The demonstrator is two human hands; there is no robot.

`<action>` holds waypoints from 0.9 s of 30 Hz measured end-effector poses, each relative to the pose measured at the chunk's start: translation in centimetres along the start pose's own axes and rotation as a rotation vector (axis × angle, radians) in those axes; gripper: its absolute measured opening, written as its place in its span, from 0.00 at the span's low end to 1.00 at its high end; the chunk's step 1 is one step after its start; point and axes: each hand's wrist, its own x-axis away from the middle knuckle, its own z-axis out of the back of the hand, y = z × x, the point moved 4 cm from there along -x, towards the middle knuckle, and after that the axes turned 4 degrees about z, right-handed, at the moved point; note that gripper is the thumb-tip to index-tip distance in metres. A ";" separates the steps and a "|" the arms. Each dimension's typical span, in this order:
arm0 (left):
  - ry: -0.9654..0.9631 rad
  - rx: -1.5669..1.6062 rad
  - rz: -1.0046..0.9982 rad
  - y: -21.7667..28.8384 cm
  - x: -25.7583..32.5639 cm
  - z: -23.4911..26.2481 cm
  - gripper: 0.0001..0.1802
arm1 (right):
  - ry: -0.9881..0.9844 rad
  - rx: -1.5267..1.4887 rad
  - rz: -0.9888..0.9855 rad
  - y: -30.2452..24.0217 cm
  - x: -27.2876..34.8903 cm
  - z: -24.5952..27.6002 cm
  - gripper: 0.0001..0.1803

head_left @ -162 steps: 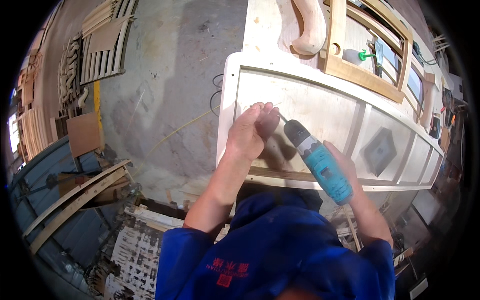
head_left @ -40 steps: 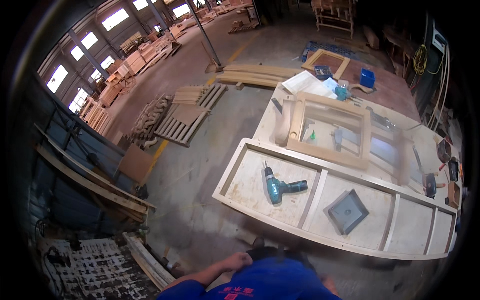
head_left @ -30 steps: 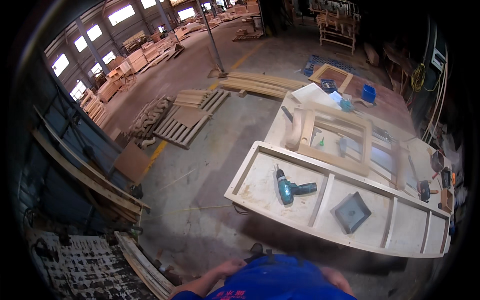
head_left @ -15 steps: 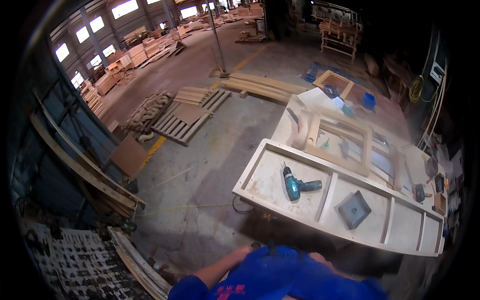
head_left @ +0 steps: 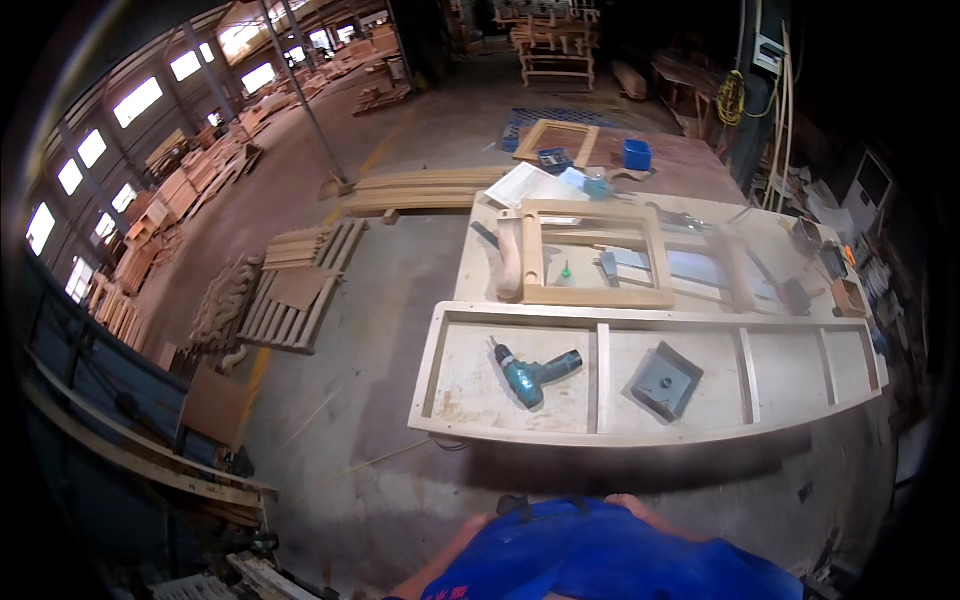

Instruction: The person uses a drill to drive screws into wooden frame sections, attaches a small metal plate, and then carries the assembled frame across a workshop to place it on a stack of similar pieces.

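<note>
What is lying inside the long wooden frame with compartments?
A teal cordless drill lies in the left compartment; a dark grey square tray in the next. The far-right compartments look bare.

Not much of the person in shot rn, tbh. Only the blue-sleeved upper body (head_left: 600, 555) shows along the bottom edge, w/ a bit of bare left arm (head_left: 440, 565) coming out at lower left, angled down and out of the pic. A small patch of bare skin (head_left: 640, 507) peeks over the blue top near centre, can't tell which part. Neither hand is in view, so no way to say if either grip is open or closed.
</note>
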 end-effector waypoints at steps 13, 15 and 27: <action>0.140 -0.238 -0.214 8.9 5.9 -0.3 0.08 | 0.112 -0.331 -0.090 -16.4 9.9 -0.5 0.10; 0.150 -0.469 -0.015 8.2 6.3 0.5 0.12 | 0.150 -0.146 -0.093 -15.8 9.6 0.0 0.12; 0.218 -0.311 0.312 5.9 10.6 0.8 0.16 | 0.407 -0.031 -0.222 -15.7 12.1 -0.5 0.17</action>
